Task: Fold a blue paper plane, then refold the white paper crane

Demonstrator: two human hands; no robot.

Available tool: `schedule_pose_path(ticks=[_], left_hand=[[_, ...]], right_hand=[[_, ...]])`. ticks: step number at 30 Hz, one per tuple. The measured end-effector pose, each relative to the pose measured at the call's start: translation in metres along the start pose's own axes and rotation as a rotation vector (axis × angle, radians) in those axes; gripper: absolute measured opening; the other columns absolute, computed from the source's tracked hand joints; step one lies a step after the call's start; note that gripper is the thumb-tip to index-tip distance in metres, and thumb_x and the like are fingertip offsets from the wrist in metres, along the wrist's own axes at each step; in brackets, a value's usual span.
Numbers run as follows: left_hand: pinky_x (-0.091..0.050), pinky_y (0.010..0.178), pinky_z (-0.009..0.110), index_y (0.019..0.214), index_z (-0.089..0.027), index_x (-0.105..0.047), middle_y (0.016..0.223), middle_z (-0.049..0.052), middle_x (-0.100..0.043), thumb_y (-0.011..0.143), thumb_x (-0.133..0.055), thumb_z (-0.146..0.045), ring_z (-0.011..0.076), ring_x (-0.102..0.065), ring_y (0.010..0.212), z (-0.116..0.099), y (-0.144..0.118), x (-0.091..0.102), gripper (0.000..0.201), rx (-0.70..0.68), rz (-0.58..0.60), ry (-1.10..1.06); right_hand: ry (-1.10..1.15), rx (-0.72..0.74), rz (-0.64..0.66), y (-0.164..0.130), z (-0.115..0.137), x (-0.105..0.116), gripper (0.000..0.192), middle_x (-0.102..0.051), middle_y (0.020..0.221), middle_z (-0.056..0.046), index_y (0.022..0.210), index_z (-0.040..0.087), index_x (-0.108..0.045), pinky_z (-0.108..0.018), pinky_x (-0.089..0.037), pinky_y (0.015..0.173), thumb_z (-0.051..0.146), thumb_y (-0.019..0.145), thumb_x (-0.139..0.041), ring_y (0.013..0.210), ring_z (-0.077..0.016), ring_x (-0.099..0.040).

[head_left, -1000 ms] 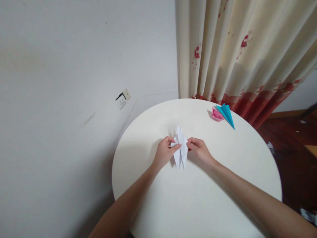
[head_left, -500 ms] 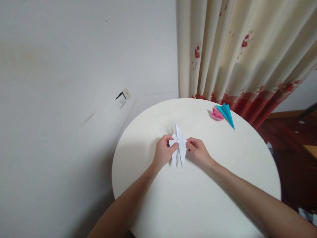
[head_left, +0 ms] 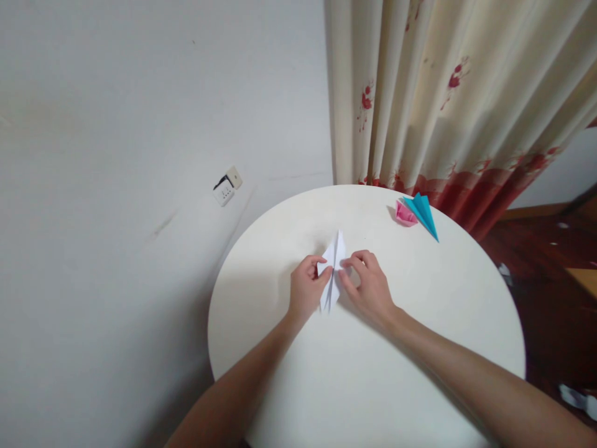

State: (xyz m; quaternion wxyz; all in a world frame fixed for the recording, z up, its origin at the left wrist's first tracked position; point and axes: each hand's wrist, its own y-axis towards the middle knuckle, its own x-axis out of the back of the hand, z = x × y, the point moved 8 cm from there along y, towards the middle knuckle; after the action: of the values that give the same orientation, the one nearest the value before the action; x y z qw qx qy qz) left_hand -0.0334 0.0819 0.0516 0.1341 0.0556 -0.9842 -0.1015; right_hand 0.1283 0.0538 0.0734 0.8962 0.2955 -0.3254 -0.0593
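Observation:
A piece of folded white paper, long and pointed at the top with split points at the bottom, is held above the round table. My left hand pinches its left side, thumb on the front near the middle crease and fingers curled behind the edge. On the other side, my right hand has thumb and index fingertips close together at the paper's right edge, the rest of the fingers bent. The paper's right corner is partly hidden by these fingertips.
The round white table stands against a wall with a power socket. Near its far right edge lie a pink folded paper piece and a blue paper plane. A flowered curtain hangs behind.
My right hand has shifted its fingers inward over the paper's right side. The paper's top has tilted to the right and the sheet looks narrower. My left hand keeps its hold.

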Motion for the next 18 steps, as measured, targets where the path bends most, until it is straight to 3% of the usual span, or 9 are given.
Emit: schedule_pose_path(ticks=[2, 5, 8, 12, 18], left_hand=[[-0.026, 0.048, 0.02, 0.086, -0.018, -0.064, 0.053, -0.009, -0.043, 0.077, -0.069, -0.028, 0.0083, -0.04, 0.048, -0.002, -0.001, 0.001, 0.015, -0.03, -0.012, 0.018], [-0.035, 0.054, 0.021, 0.085, -0.018, -0.065, 0.063, -0.004, -0.057, 0.083, -0.066, -0.031, 0.0102, -0.049, 0.056, -0.002, 0.0, -0.003, 0.013, -0.066, 0.028, -0.038], [-0.041, 0.063, 0.022, 0.088, -0.018, -0.066, 0.076, 0.001, -0.066, 0.085, -0.065, -0.031, 0.0132, -0.058, 0.069, 0.001, 0.0, -0.007, 0.014, -0.07, 0.069, -0.127], [-0.041, 0.064, 0.022, 0.09, -0.018, -0.063, 0.074, 0.0, -0.064, 0.083, -0.066, -0.029, 0.0133, -0.059, 0.069, 0.007, 0.001, -0.01, 0.013, -0.015, 0.092, -0.201], [-0.042, 0.067, 0.023, 0.094, -0.02, -0.061, 0.082, 0.001, -0.063, 0.085, -0.061, -0.031, 0.0134, -0.058, 0.073, 0.007, -0.001, -0.015, 0.015, -0.027, 0.13, -0.156]], right_hand=[[-0.046, -0.045, 0.023, 0.001, 0.0, -0.001, 0.021, -0.057, 0.098, -0.008, 0.095, 0.022, -0.062, -0.041, -0.048, 0.085, 0.042, 0.087, -0.064, 0.097, -0.0266, -0.055], [-0.049, -0.117, 0.068, 0.002, -0.009, -0.005, 0.029, -0.058, 0.097, -0.007, 0.09, 0.022, -0.061, -0.041, -0.048, 0.084, 0.048, 0.082, -0.07, 0.097, -0.0271, -0.055], [0.034, -0.145, 0.12, 0.002, -0.02, -0.01, 0.021, -0.059, 0.098, -0.006, 0.09, 0.022, -0.062, -0.04, -0.048, 0.086, 0.041, 0.083, -0.069, 0.098, -0.0259, -0.057], [0.141, -0.167, 0.159, 0.003, -0.031, -0.015, 0.008, -0.06, 0.097, -0.005, 0.087, 0.023, -0.062, -0.037, -0.048, 0.083, 0.031, 0.086, -0.063, 0.097, -0.0233, -0.059], [0.11, -0.117, 0.126, 0.003, -0.024, -0.01, 0.007, -0.062, 0.092, -0.005, 0.081, 0.022, -0.06, -0.037, -0.046, 0.086, 0.017, 0.084, -0.056, 0.094, -0.0228, -0.058]])
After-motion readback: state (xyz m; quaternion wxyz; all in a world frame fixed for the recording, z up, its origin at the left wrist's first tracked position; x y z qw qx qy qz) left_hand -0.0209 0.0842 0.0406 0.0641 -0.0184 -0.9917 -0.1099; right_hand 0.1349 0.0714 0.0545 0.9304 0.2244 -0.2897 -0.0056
